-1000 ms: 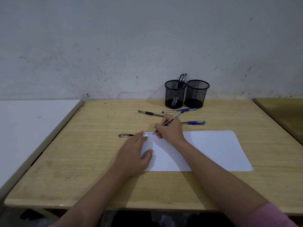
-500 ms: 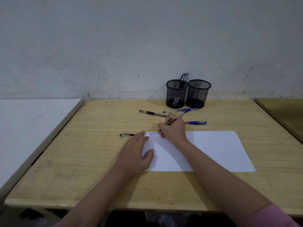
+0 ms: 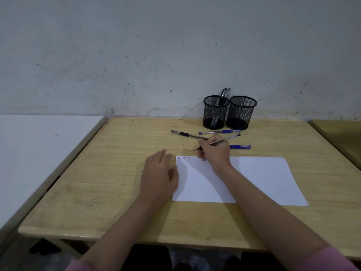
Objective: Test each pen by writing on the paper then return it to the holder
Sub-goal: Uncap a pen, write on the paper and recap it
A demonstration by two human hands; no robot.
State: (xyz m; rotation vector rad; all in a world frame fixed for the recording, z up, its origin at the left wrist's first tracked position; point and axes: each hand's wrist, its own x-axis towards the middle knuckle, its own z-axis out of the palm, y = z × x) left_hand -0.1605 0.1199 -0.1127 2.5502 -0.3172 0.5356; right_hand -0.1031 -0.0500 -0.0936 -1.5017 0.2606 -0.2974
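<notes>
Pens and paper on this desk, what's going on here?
A person is trying out pens. Their right hand holds a pen, its tip just past the top edge of the paper, which has a few small scribbles. The left hand lies beside the sheet. Three pens lie loose; two stand in one mesh holder.

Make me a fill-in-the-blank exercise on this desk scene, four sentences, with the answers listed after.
1. The right hand grips a ____.
2. Two pens stand in the ____ of the two mesh holders.
3. The handwriting sits in the paper's top ____ corner.
4. The left hand rests beside the paper's ____ edge.

Answers: pen; left; left; left
</notes>
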